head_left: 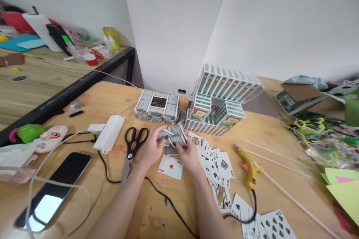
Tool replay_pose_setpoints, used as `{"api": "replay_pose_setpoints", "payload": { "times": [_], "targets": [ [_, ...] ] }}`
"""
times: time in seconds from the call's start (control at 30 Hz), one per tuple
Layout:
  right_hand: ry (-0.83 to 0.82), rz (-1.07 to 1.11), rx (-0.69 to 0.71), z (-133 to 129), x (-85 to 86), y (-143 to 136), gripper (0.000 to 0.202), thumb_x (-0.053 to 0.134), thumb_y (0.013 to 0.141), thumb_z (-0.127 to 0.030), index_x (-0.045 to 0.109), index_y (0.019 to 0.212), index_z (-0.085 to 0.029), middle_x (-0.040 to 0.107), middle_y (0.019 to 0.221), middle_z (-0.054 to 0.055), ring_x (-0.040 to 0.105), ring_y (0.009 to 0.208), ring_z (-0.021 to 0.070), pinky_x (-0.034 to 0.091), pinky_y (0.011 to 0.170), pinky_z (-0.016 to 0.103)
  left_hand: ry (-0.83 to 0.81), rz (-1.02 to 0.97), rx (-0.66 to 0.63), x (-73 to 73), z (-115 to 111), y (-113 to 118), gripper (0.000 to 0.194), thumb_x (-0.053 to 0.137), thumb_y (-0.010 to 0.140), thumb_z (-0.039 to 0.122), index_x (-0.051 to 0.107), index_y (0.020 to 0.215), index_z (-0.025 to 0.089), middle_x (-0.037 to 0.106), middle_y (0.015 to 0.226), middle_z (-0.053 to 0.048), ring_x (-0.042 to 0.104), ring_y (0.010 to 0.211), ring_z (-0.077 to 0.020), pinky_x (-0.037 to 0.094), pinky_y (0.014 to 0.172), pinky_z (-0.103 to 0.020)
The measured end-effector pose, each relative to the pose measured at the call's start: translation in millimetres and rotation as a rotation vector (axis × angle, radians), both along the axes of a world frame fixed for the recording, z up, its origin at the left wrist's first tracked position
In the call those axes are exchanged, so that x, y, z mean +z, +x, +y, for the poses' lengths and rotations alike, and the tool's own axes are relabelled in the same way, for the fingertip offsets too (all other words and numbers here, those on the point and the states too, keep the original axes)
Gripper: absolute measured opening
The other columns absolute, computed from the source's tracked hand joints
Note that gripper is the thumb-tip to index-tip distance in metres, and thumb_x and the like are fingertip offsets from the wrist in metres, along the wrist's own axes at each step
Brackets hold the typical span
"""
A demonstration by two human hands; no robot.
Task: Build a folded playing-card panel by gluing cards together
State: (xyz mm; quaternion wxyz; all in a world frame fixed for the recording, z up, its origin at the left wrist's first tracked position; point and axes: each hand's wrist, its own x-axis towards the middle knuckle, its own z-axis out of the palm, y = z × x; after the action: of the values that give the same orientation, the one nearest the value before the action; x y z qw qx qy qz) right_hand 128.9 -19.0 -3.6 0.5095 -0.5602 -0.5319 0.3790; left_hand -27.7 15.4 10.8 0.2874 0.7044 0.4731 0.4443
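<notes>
Folded grey-backed playing cards (179, 134) are held up between my hands at mid-table. My left hand (155, 145) pinches the left piece, and my right hand (189, 157) has its fingers around the right one. How the pieces meet is partly hidden by the fingers. Beneath them lies the ace of hearts (169, 167), face up, with a face-down card partly covered behind it. A box-like model built from cards (157, 106) stands just beyond my hands. Loose face-up cards (217, 166) spread to the right of my right hand.
Black-handled scissors (131, 143), a white power strip (110, 134) and a phone (56, 190) lie left. Boxed card decks (215, 114) are stacked behind. A yellow glue gun (252, 168) and thin white sticks (280, 151) lie right. A black cord (171, 203) crosses near my forearms.
</notes>
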Motion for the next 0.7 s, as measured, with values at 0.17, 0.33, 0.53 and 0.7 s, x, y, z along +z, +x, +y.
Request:
{"api": "replay_pose_setpoints", "payload": {
  "times": [0.17, 0.33, 0.53, 0.7],
  "targets": [
    [0.052, 0.107, 0.012, 0, 1.7, 2, 0.039, 0.058, 0.078, -0.025, 0.049, 0.116, -0.020, 0.064, 0.109, 0.008, 0.061, 0.097, 0.0210, 0.050, 0.083, 0.033, 0.025, -0.165, 0.050, -0.7, -1, 2, 0.043, 0.055, 0.079, 0.017, 0.049, 0.122, 0.021, 0.052, 0.126, -0.011, 0.051, 0.117, -0.0217, 0.044, 0.100, -0.039],
    [0.031, 0.065, -0.033, 3, -6.3, 9, 0.022, 0.061, 0.076, -0.027, 0.057, 0.096, -0.019, 0.066, 0.095, 0.006, 0.061, 0.088, 0.0201, 0.049, 0.082, 0.035, -0.184, -0.302, 0.025, 3.1, 1, 2, 0.045, 0.060, 0.075, 0.020, 0.051, 0.119, 0.019, 0.064, 0.105, -0.008, 0.064, 0.095, -0.0189, 0.054, 0.082, -0.034],
    [0.057, 0.102, 0.001, 2, -6.0, 7, 0.030, 0.063, 0.073, -0.025, 0.057, 0.102, -0.019, 0.067, 0.098, 0.007, 0.062, 0.092, 0.0217, 0.050, 0.082, 0.036, -0.231, -0.268, -0.078, 4.0, 1, 0, 0.020, 0.058, 0.075, 0.019, 0.064, 0.095, 0.018, 0.067, 0.099, -0.007, 0.064, 0.092, -0.0199, 0.053, 0.083, -0.036],
    [0.018, 0.104, 0.004, 3, -7.2, 8, 0.027, 0.064, 0.073, -0.023, 0.057, 0.099, -0.020, 0.067, 0.093, 0.005, 0.063, 0.087, 0.0205, 0.050, 0.080, 0.035, -0.089, -0.273, -0.105, 6.7, 1, -1, 0.019, 0.058, 0.076, 0.019, 0.064, 0.095, 0.019, 0.060, 0.115, -0.010, 0.055, 0.111, -0.0219, 0.046, 0.095, -0.038]
  ]
}}
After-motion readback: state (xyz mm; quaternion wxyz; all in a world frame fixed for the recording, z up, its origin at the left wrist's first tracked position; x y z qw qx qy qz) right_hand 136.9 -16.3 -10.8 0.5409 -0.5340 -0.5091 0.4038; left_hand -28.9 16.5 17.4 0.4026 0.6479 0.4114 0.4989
